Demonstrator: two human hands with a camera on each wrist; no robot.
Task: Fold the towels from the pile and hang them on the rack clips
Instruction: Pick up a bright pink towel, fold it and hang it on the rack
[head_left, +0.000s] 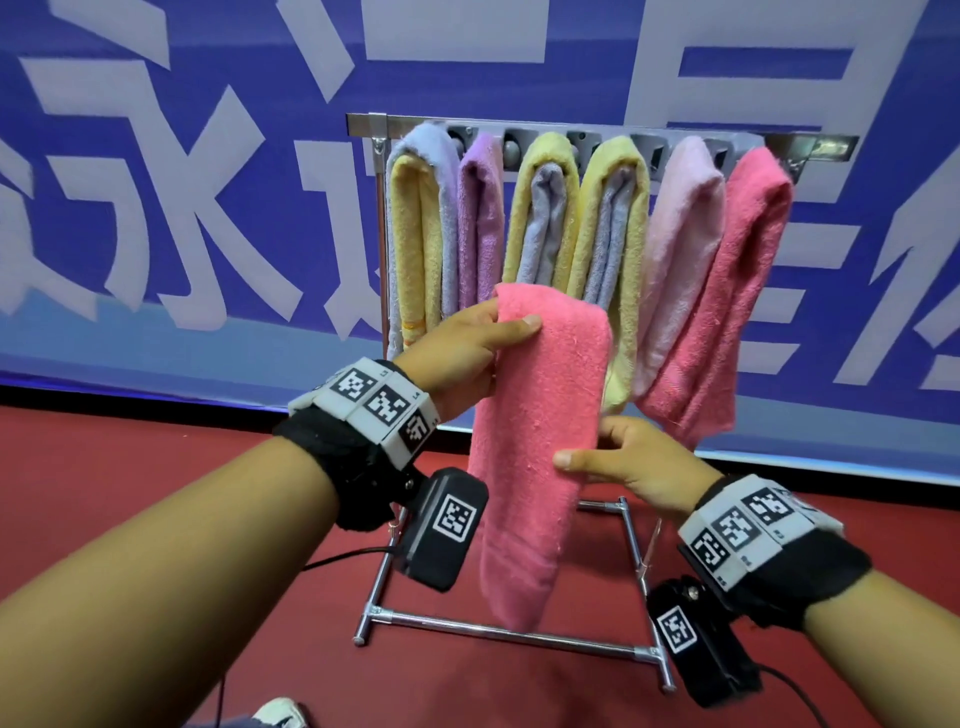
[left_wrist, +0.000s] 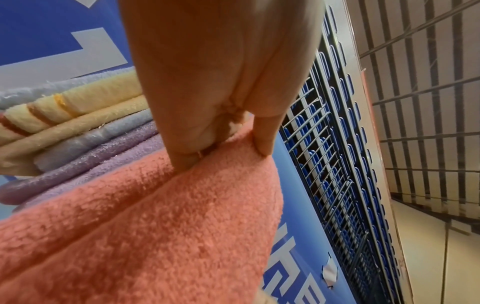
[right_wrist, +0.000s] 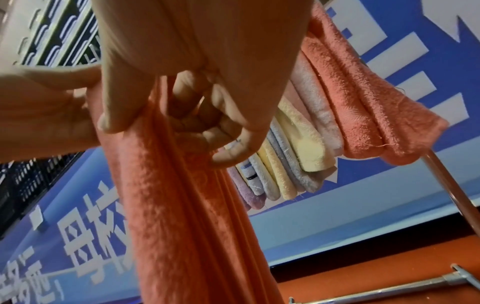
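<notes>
A blue banner (head_left: 156, 208) bearing large pale characters is seen across the upper half of the head view, with a red floor (head_left: 130, 467) below it. A metal rack (head_left: 519, 631) is shown at centre frame, its top rail (head_left: 571, 127) carrying a row of clips (head_left: 511, 148). Six folded towels are seen hanging side by side from the rail: from left to right, a blue-and-yellow towel (head_left: 421, 234), a purple towel (head_left: 480, 218), two yellow-and-blue towels (head_left: 543, 213), a pale pink towel (head_left: 675, 249) and a hanging deep pink towel (head_left: 727, 291). A folded pink towel (head_left: 530, 447) is held upright in front of the rack, at centre frame, its lower end hanging free above the base bar. Its upper left corner is pinched between the thumb and fingers of the left hand (head_left: 462, 353); in the left wrist view the fingertips (left_wrist: 187, 158) are seen pressed into the cloth. Its right edge, lower down, is gripped by the right hand (head_left: 639, 457), thumb in front and curled fingers (right_wrist: 207, 131) behind. Marker-covered bands (head_left: 374, 405) are worn on both wrists.
</notes>
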